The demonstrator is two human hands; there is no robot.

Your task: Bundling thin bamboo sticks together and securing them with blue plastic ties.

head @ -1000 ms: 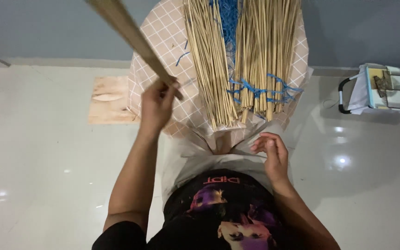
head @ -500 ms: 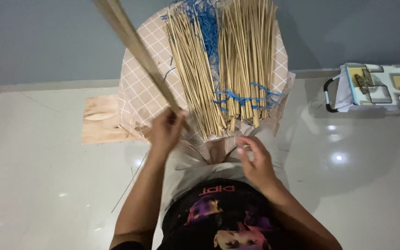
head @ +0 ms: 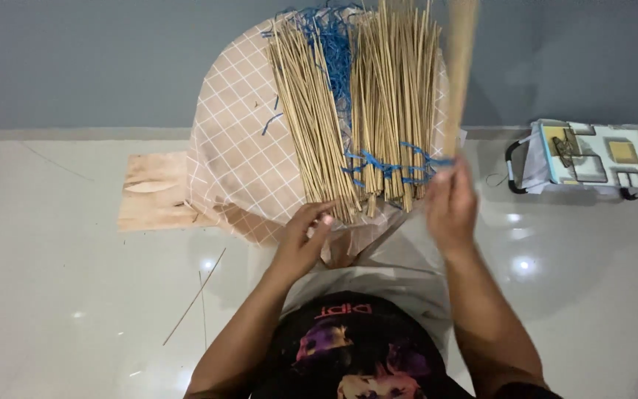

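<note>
A: What did the right hand [head: 450,203] hold?
B: Its fingers were closed around a bunch of thin sticks [head: 460,70], which rose upright and blurred toward the top of the view, over the right edge of the checked cloth [head: 234,159].

A: And the left hand [head: 303,240]?
B: It lay loosely curled, fingertips at the near ends of the left bundle of sticks [head: 311,122]; whether it gripped any could not be told.

A: What surrounded the hands?
B: A second bundle of sticks [head: 393,111] lay just beside the first, with blue string [head: 382,164] across it. A wooden board [head: 155,193] lay at the cloth's left edge, loose sticks [head: 193,297] on the white floor [head: 53,295], and a patterned bag [head: 592,159] well apart to the right.
</note>
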